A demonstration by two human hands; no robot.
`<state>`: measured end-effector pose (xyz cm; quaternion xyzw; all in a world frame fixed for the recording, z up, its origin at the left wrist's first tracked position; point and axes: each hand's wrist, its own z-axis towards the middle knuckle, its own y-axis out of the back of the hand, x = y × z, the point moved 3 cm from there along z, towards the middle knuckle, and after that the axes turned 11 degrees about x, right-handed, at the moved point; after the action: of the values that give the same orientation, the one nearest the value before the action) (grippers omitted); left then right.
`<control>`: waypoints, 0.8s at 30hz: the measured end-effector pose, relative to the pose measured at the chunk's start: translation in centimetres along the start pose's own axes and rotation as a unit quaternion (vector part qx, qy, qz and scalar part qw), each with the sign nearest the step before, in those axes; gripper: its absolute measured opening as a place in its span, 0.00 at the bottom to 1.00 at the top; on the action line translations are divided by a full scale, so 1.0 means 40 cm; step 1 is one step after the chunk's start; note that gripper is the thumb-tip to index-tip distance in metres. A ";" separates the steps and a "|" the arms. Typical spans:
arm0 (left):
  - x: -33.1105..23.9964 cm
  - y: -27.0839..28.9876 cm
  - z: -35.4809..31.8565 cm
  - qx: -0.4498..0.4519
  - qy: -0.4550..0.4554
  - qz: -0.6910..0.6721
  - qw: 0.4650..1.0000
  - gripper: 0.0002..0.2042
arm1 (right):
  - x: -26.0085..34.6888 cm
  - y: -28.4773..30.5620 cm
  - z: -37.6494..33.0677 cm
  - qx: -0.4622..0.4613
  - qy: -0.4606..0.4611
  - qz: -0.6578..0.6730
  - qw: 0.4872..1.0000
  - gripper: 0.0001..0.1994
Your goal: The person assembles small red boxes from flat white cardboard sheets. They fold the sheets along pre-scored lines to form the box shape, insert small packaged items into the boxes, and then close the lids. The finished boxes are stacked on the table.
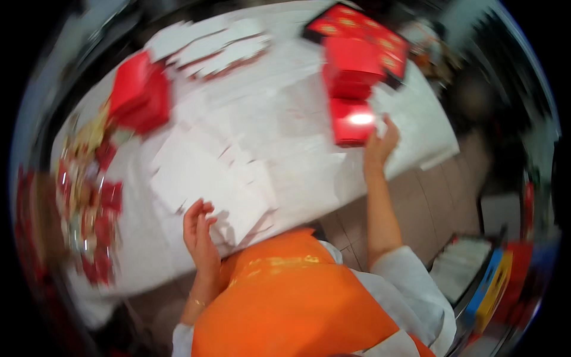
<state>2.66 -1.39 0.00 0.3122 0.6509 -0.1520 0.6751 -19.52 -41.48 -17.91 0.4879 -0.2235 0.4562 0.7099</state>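
Right hand [380,143] fingers spread against red box [352,122], left hand [199,232] open on white sheets [208,172], white counter [285,101], all blurred.

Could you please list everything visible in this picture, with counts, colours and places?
table: one, covered in white, filling the middle of the view
white paper sheets: a loose pile, too blurred to count, near edge of the table
white sheets with red edges: several, fanned out at the far side
red boxes: a stack, count unclear, far right of the table
red box: one or two, far left
red and gold items: a blurred cluster along the left edge
tiled floor: beige, right of the table
orange apron: one, bottom centre
left hand: resting on the white paper sheets
right hand: touching the lowest red box of the stack
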 end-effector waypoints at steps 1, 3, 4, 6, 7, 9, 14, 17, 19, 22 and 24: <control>-0.001 -0.016 -0.047 -0.027 -0.010 0.004 1.000 0.16 | 0.059 0.054 -0.020 0.000 0.033 0.032 0.999 0.18; 0.124 -0.135 -0.106 -0.020 0.052 -0.033 0.998 0.15 | 0.042 0.213 -0.081 0.152 -0.023 0.140 0.978 0.13; 0.076 -0.027 -0.068 -0.042 0.042 0.021 0.998 0.15 | 0.138 0.105 -0.176 0.226 -0.042 0.198 0.953 0.13; 0.212 -0.199 -0.011 -0.097 0.015 -0.068 0.993 0.15 | 0.182 0.089 -0.029 0.341 0.094 0.130 0.926 0.11; 0.242 -0.204 0.006 -0.109 0.008 -0.056 0.992 0.14 | 0.231 0.060 -0.045 0.369 0.133 0.113 0.913 0.10; 0.271 -0.197 0.004 -0.114 0.004 -0.031 0.993 0.14 | 0.296 0.018 -0.075 0.420 0.135 0.118 0.890 0.10; 0.219 -0.215 -0.023 -0.019 -0.120 0.216 0.969 0.22 | 0.362 -0.051 -0.132 0.499 0.189 0.045 0.844 0.10; 0.185 -0.250 -0.031 0.095 -0.190 0.309 0.927 0.28 | 0.366 -0.058 -0.138 0.524 0.223 0.024 0.822 0.09; 0.177 -0.265 -0.036 0.154 -0.212 0.315 0.912 0.28 | 0.369 -0.061 -0.136 0.552 0.194 0.011 0.811 0.11; 0.188 -0.285 -0.033 0.199 -0.251 0.269 0.908 0.26 | 0.355 -0.064 -0.123 0.595 0.098 0.037 0.797 0.13; 0.195 -0.300 -0.042 0.212 -0.274 0.250 0.904 0.25 | 0.351 -0.055 -0.112 0.626 0.014 0.073 0.777 0.13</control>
<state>-5.18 -7.89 -10.19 0.5464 0.2936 -0.1920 0.7605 -11.40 -31.65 -10.16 0.8006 0.0860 0.5523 0.2159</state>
